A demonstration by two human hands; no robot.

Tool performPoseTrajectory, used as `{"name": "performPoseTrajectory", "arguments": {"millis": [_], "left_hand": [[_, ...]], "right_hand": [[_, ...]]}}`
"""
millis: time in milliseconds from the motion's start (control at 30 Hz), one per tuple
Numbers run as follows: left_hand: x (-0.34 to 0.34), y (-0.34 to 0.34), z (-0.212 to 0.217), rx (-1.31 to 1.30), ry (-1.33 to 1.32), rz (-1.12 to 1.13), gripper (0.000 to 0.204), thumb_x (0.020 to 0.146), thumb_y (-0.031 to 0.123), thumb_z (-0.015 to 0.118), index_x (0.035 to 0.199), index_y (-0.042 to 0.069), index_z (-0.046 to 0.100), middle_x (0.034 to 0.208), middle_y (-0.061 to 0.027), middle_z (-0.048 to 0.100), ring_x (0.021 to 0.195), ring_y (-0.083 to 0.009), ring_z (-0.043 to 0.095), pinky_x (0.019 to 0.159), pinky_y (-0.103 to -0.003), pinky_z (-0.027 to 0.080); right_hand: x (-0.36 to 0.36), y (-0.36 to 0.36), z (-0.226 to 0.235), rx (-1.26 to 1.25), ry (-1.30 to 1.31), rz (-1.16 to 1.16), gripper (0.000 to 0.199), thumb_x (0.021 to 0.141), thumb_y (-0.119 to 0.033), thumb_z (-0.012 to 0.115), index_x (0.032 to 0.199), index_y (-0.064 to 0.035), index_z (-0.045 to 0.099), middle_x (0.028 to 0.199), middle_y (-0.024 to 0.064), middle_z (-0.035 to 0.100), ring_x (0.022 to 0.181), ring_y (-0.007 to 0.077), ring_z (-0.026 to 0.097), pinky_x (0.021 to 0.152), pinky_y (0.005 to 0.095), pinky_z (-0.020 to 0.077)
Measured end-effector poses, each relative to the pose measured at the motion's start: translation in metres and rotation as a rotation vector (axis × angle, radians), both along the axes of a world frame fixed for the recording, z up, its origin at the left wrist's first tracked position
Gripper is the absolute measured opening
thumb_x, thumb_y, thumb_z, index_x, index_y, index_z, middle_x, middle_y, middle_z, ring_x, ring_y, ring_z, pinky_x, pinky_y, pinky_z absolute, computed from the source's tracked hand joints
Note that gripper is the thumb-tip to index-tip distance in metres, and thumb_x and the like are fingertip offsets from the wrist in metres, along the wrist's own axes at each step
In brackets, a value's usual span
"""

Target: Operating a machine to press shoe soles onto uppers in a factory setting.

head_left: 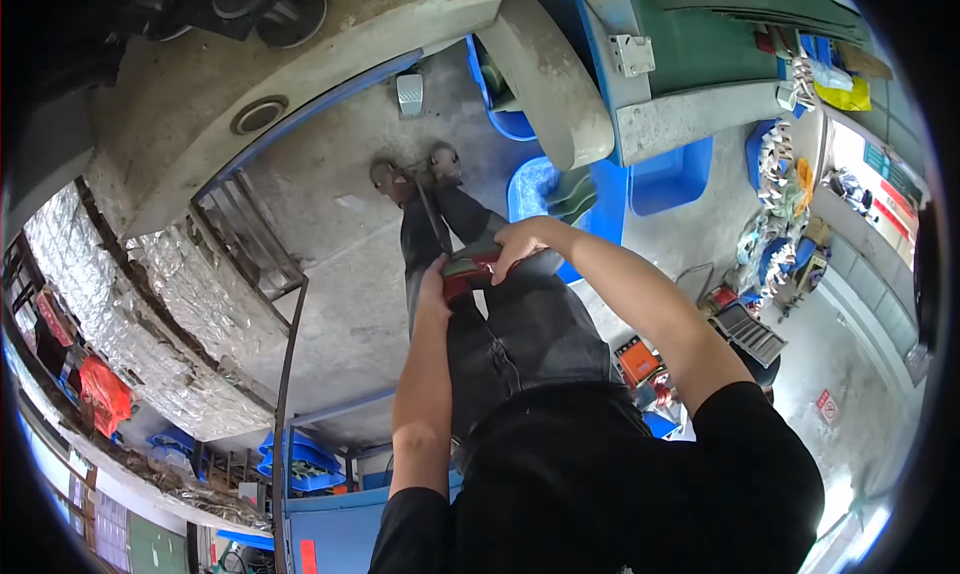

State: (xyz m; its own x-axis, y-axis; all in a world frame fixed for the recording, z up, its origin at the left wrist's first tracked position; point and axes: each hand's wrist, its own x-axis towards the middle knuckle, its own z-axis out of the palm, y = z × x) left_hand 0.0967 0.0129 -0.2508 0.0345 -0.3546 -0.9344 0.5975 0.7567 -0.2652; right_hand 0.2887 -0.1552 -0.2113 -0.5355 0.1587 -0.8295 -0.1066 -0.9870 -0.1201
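Both my hands are in front of my thighs, closed around a small dark red and green piece whose exact kind I cannot make out. My left hand grips its left edge. On the upper right side, the fingers of my right hand curl over the piece, partly hiding it. Just beyond my right hand stands a blue tub with dark green, curved, sole-like pieces inside.
A worn machine edge crosses the upper left, above a grey foot pedal. Foil-wrapped ducting lies at left, beside a metal frame. Another blue tub stands farther right. An orange box sits below my right forearm.
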Motion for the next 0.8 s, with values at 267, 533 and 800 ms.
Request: {"name": "performPoseTrajectory", "arguments": {"millis": [267,533,800], "left_hand": [[0.024,0.027,-0.004,0.008,-0.181,0.089,0.033,0.098,0.035,0.057,0.109,0.006,0.069,0.097,-0.0111,0.075,0.085,-0.0281,0.073,0.077,-0.041,0.059],[0.034,0.035,0.015,0.115,-0.032,-0.291,0.029,0.091,0.036,0.062,0.104,0.012,0.072,0.094,-0.0095,0.074,0.082,-0.0263,0.072,0.071,-0.040,0.060],[0.019,0.062,0.032,-0.001,-0.060,-0.225,0.038,0.095,0.040,0.058,0.119,0.012,0.068,0.111,-0.0135,0.073,0.095,-0.0315,0.071,0.081,-0.051,0.061]], "right_hand": [[0.039,0.017,0.027,0.136,-0.189,0.045,0.085,0.062,-0.056,0.088,0.121,0.0007,0.067,0.105,0.0129,0.072,0.095,0.0255,0.069,0.080,0.0383,0.0535],[0.032,0.041,0.066,0.197,-0.406,0.307,0.087,0.059,-0.068,0.081,0.116,-0.0024,0.076,0.122,0.0187,0.072,0.113,0.0342,0.069,0.095,0.0427,0.0549],[0.020,0.054,0.104,0.176,-0.531,0.291,0.085,0.059,-0.066,0.080,0.117,-0.0040,0.076,0.124,0.0180,0.072,0.115,0.0324,0.069,0.097,0.0418,0.0551]]}}
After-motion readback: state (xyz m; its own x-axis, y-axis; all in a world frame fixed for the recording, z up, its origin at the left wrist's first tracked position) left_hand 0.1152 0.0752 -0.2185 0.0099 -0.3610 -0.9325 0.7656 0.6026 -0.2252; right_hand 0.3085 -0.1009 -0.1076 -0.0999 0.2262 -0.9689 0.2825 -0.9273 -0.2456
